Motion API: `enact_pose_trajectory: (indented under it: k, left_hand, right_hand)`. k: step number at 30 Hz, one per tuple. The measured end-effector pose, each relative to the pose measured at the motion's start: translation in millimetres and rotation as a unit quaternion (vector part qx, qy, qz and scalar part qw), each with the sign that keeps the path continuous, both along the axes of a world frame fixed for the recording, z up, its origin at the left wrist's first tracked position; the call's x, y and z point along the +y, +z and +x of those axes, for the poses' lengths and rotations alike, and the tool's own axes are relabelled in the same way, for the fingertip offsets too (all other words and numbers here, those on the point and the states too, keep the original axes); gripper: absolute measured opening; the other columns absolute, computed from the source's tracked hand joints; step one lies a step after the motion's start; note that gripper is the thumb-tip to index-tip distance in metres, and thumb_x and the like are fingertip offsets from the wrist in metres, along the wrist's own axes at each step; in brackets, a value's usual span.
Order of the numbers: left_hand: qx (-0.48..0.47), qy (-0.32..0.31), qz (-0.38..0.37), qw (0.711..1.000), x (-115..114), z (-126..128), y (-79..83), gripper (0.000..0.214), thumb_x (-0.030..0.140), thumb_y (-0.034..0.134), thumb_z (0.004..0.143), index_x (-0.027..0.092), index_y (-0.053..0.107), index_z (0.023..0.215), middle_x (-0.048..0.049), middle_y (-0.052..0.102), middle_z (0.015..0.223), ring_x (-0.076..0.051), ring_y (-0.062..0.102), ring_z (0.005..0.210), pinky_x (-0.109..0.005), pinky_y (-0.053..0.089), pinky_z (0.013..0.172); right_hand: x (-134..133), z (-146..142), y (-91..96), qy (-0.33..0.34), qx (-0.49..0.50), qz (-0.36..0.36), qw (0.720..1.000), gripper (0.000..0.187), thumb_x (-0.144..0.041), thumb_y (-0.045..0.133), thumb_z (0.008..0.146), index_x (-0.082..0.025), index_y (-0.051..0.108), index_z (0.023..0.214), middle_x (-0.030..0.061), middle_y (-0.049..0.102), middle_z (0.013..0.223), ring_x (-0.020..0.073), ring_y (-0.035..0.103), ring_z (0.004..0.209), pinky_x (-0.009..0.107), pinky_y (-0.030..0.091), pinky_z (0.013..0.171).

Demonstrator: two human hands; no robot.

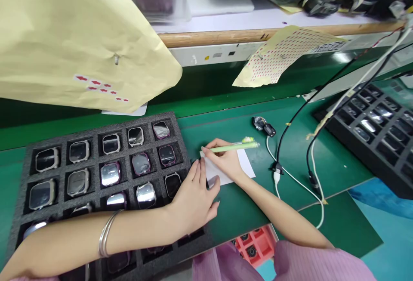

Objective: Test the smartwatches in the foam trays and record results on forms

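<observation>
Right hand pinches the pen, long axis running sideways over the paper; left hand, thumb spread, nothing gripped, at paper's left edge.

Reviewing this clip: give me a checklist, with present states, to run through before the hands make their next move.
1. Pen held in the right hand: ok.
2. Left hand at the paper's near-left edge: ok.
3. Pen tip touching the paper: cannot tell.
4. White connector apart from the paper: ok.
5. Foam tray compartments all fully visible: not ok; the left forearm covers some.
</observation>
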State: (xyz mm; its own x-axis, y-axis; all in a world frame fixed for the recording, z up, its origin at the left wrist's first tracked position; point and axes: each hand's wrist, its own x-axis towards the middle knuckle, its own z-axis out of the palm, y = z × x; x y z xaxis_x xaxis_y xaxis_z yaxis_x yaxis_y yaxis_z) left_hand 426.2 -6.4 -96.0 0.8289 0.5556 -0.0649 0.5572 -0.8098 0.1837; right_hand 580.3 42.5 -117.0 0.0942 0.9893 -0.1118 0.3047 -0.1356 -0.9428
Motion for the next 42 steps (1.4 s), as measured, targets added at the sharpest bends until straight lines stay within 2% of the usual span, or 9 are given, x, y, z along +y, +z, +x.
enact_pose_trajectory:
  k: [3,15,31,37,42]
  left_hand:
    - [-0.008,0.001,-0.005,1.0,1.1,-0.5,0.0,0.055,0.048,0.046,0.089,0.013,0.051,0.132,-0.0271,0.052,0.135,-0.04,0.041,0.133,-0.051,0.022,0.11]
    - [-0.015,-0.003,-0.001,1.0,-0.1,-1.4,-1.9,0.054,0.044,0.046,0.089,0.013,0.049,0.133,-0.0266,0.052,0.135,-0.038,0.043,0.131,-0.05,0.023,0.11]
    - [-0.012,-0.005,0.006,1.0,0.6,-0.9,-0.4,0.052,0.045,0.046,0.089,0.015,0.05,0.132,-0.0269,0.052,0.135,-0.041,0.042,0.132,-0.051,0.026,0.108]
    - [-0.011,-0.005,0.008,1.0,0.8,-0.4,1.1,0.053,0.045,0.046,0.089,0.015,0.05,0.132,-0.0261,0.055,0.132,-0.041,0.043,0.131,-0.052,0.029,0.107]
    - [-0.013,-0.006,0.007,1.0,0.9,0.0,-0.6,0.052,0.043,0.049,0.088,0.014,0.051,0.132,-0.0269,0.053,0.134,-0.041,0.043,0.131,-0.052,0.031,0.106]
  right_hand:
    - [-2.5,-0.4,-3.6,-0.015,-0.007,0.009,1.0,0.025,-0.036,0.066,0.077,-0.019,0.056,0.063,-0.0013,0.054,0.055,0.0117,0.046,0.048,0.023,0.034,0.044]
    - [-3.2,-0.1,-7.7,0.006,-0.02,0.017,1.0,0.025,-0.037,0.066,0.078,-0.019,0.058,0.062,-0.0002,0.055,0.055,0.0122,0.045,0.049,0.023,0.035,0.044]
    - [-5.0,0.9,-8.7,-0.009,-0.022,0.032,0.999,0.03,-0.041,0.063,0.08,-0.019,0.055,0.062,-0.0013,0.051,0.053,0.0121,0.044,0.048,0.023,0.034,0.043]
    - [-4.3,2.8,-11.8,-0.008,-0.046,0.051,0.998,0.03,-0.04,0.062,0.082,-0.02,0.052,0.061,-0.0023,0.049,0.052,0.0124,0.045,0.047,0.023,0.035,0.043]
    - [-5.1,4.0,-16.2,0.018,-0.09,0.084,0.992,0.029,-0.037,0.057,0.087,-0.02,0.051,0.064,-0.0022,0.051,0.054,0.0124,0.046,0.046,0.023,0.036,0.042]
